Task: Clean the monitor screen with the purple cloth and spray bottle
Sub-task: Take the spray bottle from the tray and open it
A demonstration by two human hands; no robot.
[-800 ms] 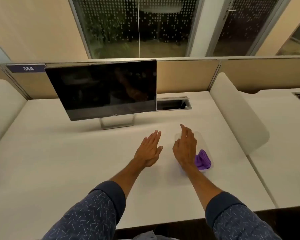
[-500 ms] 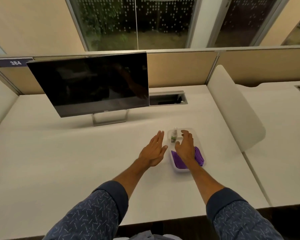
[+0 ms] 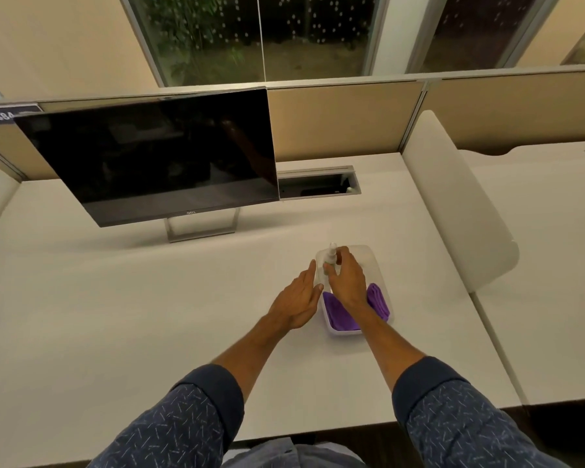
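I see open desk point(image 3: 122, 298) between the monitor point(image 3: 156, 153) and my sleeves, while the clear tray point(image 3: 374, 261) is crowded by both hands, and the white divider point(image 3: 453, 211) walls off the right.

Purple cloth point(image 3: 340, 310) — middle hidden under right hand point(image 3: 347, 282); spray bottle point(image 3: 330, 258) blurred, partly covered.

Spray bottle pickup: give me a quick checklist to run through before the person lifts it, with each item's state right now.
1. Right hand at the spray bottle: ok, fingers are around it.
2. Grip fully closed: cannot tell.
3. Bottle upright in the clear tray: ok.
4. Purple cloth within reach: ok, in the same tray, partly under the right wrist.
5. Left hand free: ok, open, beside the tray.
6. Monitor screen unobstructed: ok.
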